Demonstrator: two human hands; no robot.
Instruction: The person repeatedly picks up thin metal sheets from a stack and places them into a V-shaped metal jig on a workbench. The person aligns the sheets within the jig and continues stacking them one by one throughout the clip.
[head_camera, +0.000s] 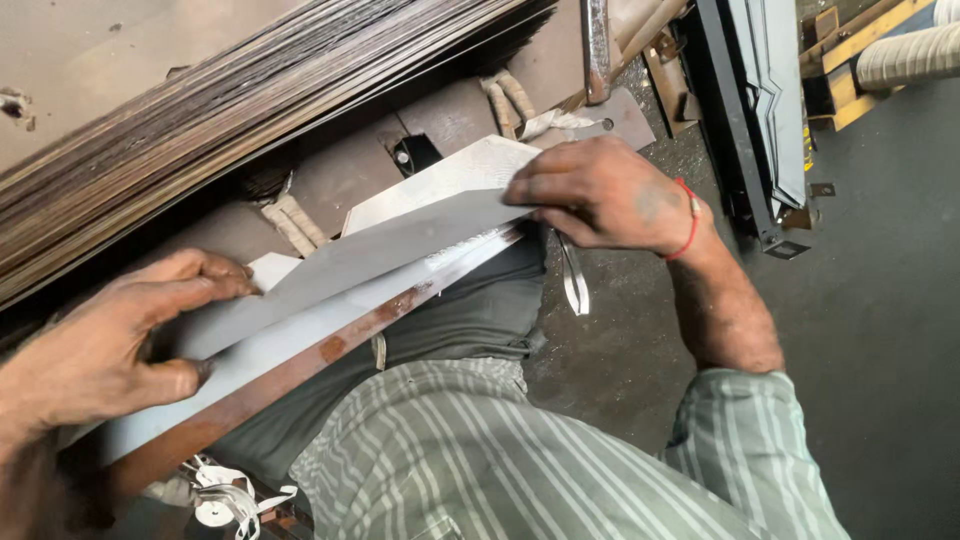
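Nearest the lens, left hand (100, 345) pinching one end of a bent metal sheet (390, 245), thumb below, fingers curled on top. Right hand (605, 195) clamped over the far end, fingers pressed together. Held across a rusty steel bar (300, 365), over the lap. Beyond: stacked metal sheets (250, 90), grey floor (880, 300).

Both hands (100, 350) (600, 195) grip a folded metal strip (400, 240).

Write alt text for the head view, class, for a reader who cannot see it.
Two bare hands grip a long grey sheet-metal strip by its ends: the left hand low, the right hand higher. It lies along a rusty steel bar, below a stack of metal sheets.
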